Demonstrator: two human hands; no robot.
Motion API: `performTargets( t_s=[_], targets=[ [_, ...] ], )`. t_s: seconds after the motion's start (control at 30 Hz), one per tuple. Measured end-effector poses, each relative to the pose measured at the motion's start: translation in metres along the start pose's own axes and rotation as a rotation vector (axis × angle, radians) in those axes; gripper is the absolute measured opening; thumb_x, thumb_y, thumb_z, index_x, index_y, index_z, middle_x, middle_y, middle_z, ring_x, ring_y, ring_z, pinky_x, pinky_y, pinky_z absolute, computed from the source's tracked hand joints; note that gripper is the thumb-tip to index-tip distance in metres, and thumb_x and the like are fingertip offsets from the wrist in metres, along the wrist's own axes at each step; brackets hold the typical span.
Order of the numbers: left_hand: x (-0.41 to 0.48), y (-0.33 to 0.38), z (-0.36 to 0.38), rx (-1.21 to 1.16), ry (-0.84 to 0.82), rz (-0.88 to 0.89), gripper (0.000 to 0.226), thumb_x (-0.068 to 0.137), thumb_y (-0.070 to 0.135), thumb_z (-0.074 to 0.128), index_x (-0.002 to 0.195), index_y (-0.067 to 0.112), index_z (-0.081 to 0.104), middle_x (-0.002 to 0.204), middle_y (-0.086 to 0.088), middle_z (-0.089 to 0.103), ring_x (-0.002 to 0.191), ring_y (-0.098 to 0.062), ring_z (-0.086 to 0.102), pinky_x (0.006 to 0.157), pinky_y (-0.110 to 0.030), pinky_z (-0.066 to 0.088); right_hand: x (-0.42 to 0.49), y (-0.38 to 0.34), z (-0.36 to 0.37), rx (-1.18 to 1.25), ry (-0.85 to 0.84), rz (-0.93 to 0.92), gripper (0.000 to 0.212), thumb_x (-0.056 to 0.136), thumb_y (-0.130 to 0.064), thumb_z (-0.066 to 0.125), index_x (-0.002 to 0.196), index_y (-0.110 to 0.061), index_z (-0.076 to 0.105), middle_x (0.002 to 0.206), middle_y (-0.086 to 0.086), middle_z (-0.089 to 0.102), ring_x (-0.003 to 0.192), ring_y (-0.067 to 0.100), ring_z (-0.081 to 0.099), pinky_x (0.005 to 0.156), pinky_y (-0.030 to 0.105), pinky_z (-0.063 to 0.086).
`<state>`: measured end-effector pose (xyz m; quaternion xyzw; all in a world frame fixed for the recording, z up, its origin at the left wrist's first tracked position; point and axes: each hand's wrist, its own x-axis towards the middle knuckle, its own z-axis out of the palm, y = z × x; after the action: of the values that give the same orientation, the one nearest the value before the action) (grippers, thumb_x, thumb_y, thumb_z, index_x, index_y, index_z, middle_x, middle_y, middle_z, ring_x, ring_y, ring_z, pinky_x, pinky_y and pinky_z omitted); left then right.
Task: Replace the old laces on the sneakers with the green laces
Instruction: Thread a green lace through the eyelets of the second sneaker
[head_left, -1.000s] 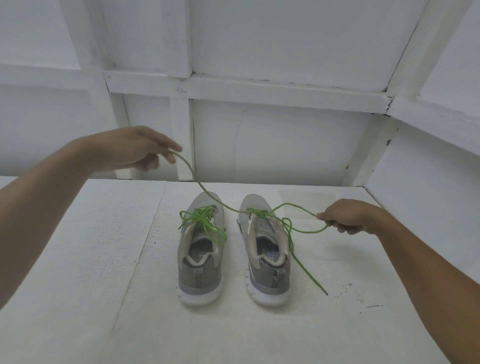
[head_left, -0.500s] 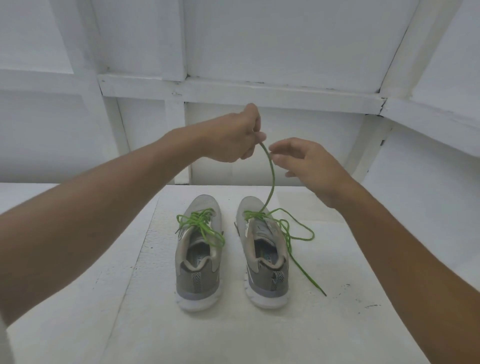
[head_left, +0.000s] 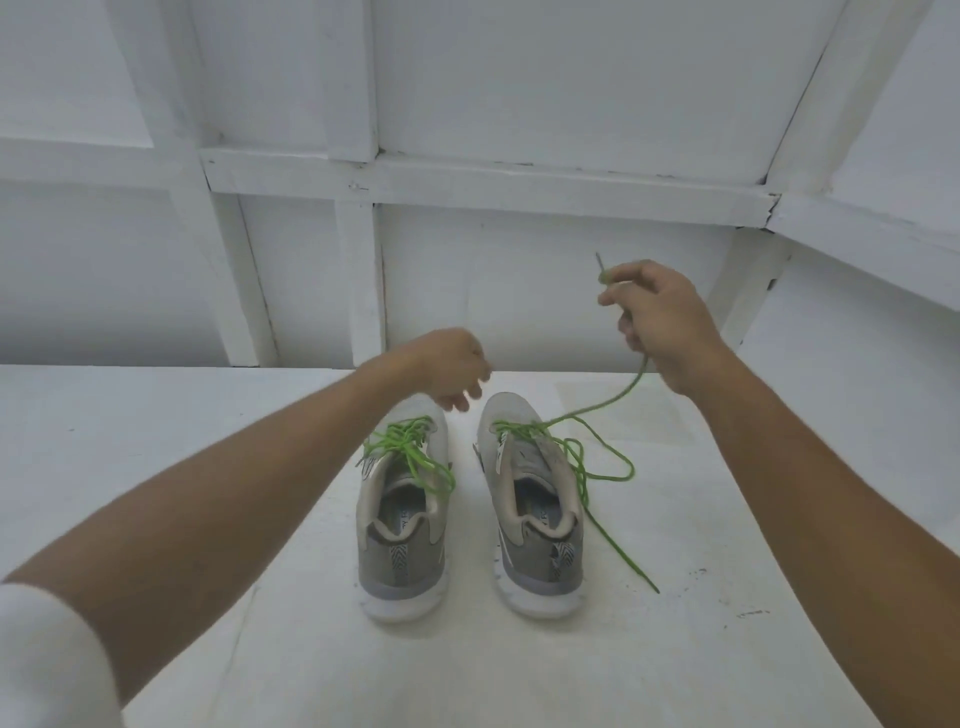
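Loose green lace (head_left: 524, 428) is threaded thru the front eyelets of the right sneaker (head_left: 540, 571). One strand rises up & to the right into the right hand (head_left: 660, 322); the other loops on the table (head_left: 156, 415) just beside the shoe's outer side, w/ its tail trailing toward the camera past the heel. Right hand is raised well above the table, fingers curled round the strand, thumb & forefinger pinching near the end, so the dark lace tip (head_left: 600, 262) sticks up above the knuckles. Left sneaker (head_left: 402, 561) stands just beside its mate, parallel, heels toward the camera, toes toward the wall (head_left: 519, 104). A bunched green lace (head_left: 408, 447) lies in a tangle over its tongue & collar. Left hand (head_left: 452, 369) hovers over the toe of the left sneaker, fingers hanging loosely curled, gripping nothing; can't tell if it touches the shoe. Both forearms bare; white sleeve (head_left: 47, 660) at bottom-left corner. Table & wall are white, wall framed w/ painted battens.
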<state>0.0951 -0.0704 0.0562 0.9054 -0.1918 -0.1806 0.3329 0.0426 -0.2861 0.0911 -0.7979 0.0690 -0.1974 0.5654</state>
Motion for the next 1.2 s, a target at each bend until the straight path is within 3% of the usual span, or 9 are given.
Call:
performTargets(
  t_s=[0.13, 0.23, 0.33, 0.43, 0.63, 0.8, 1.0, 1.2],
  targets=[
    [0.022, -0.026, 0.042, -0.137, -0.075, -0.176, 0.032, 0.098, 0.023, 0.052, 0.111, -0.006, 0.06, 0.084, -0.007, 0.066, 0.065, -0.02, 0.067, 0.071, -0.034, 0.061, 0.028, -0.005, -0.009, -0.124, 0.127, -0.098, 0.016, 0.093, -0.019, 0.056, 0.089, -0.022, 0.071, 0.073, -0.009, 0.058, 0.053, 0.003, 0.043, 0.045, 0.013, 0.033],
    [0.03, -0.029, 0.056, -0.161, -0.067, -0.221, 0.038, 0.092, 0.035, 0.062, 0.1, -0.002, 0.059, 0.085, -0.011, 0.068, 0.071, -0.026, 0.07, 0.073, -0.038, 0.061, 0.033, 0.004, 0.002, -0.2, 0.095, -0.13, 0.009, 0.091, -0.024, 0.064, 0.089, -0.019, 0.071, 0.074, -0.008, 0.061, 0.063, 0.0, 0.049, 0.051, 0.007, 0.035],
    [0.034, -0.027, 0.062, -0.169, -0.071, -0.249, 0.037, 0.086, 0.039, 0.067, 0.088, 0.004, 0.056, 0.085, -0.01, 0.067, 0.066, -0.025, 0.068, 0.069, -0.034, 0.06, 0.023, 0.032, 0.027, -0.235, -0.028, -0.073, 0.008, 0.089, -0.019, 0.066, 0.081, -0.021, 0.068, 0.073, -0.009, 0.062, 0.065, 0.004, 0.052, 0.062, 0.016, 0.04],
    [0.035, -0.029, 0.066, -0.205, -0.075, -0.292, 0.033, 0.085, 0.036, 0.068, 0.09, 0.004, 0.061, 0.084, -0.01, 0.068, 0.067, -0.024, 0.067, 0.074, -0.035, 0.061, 0.005, 0.065, 0.05, -0.27, -0.11, 0.017, 0.019, 0.088, -0.016, 0.06, 0.071, -0.024, 0.061, 0.075, -0.005, 0.064, 0.067, 0.013, 0.054, 0.067, 0.028, 0.046],
    [0.036, -0.033, 0.068, -0.323, -0.053, -0.336, 0.023, 0.089, 0.025, 0.061, 0.091, 0.002, 0.06, 0.079, -0.011, 0.064, 0.064, -0.022, 0.064, 0.07, -0.032, 0.059, -0.02, 0.099, 0.075, -0.341, -0.28, 0.108, 0.013, 0.088, -0.015, 0.056, 0.077, -0.017, 0.063, 0.083, -0.003, 0.066, 0.08, 0.016, 0.059, 0.071, 0.029, 0.046],
    [0.037, -0.04, 0.068, -0.423, -0.042, -0.361, 0.011, 0.091, 0.01, 0.054, 0.088, -0.001, 0.058, 0.081, -0.018, 0.064, 0.068, -0.027, 0.065, 0.074, -0.037, 0.059, -0.027, 0.11, 0.084, -0.327, -0.27, 0.151, 0.01, 0.086, -0.019, 0.062, 0.077, -0.017, 0.067, 0.084, -0.003, 0.068, 0.085, 0.016, 0.062, 0.079, 0.032, 0.048],
    [0.039, -0.046, 0.069, -0.478, -0.063, -0.387, 0.011, 0.093, 0.004, 0.052, 0.086, -0.001, 0.058, 0.08, -0.016, 0.063, 0.073, -0.027, 0.063, 0.078, -0.039, 0.056, -0.032, 0.113, 0.086, -0.321, -0.236, 0.164, 0.011, 0.086, -0.016, 0.061, 0.081, -0.011, 0.07, 0.081, -0.004, 0.066, 0.078, 0.011, 0.058, 0.063, 0.02, 0.043],
    [0.045, -0.051, 0.07, -0.489, -0.096, -0.414, 0.01, 0.093, 0.004, 0.052, 0.095, -0.003, 0.059, 0.083, -0.015, 0.063, 0.086, -0.03, 0.063, 0.091, -0.04, 0.054, -0.033, 0.113, 0.084, -0.346, -0.261, 0.176, 0.011, 0.087, -0.016, 0.062, 0.078, -0.014, 0.069, 0.077, -0.007, 0.064, 0.076, 0.009, 0.055, 0.06, 0.018, 0.041]
  ],
)
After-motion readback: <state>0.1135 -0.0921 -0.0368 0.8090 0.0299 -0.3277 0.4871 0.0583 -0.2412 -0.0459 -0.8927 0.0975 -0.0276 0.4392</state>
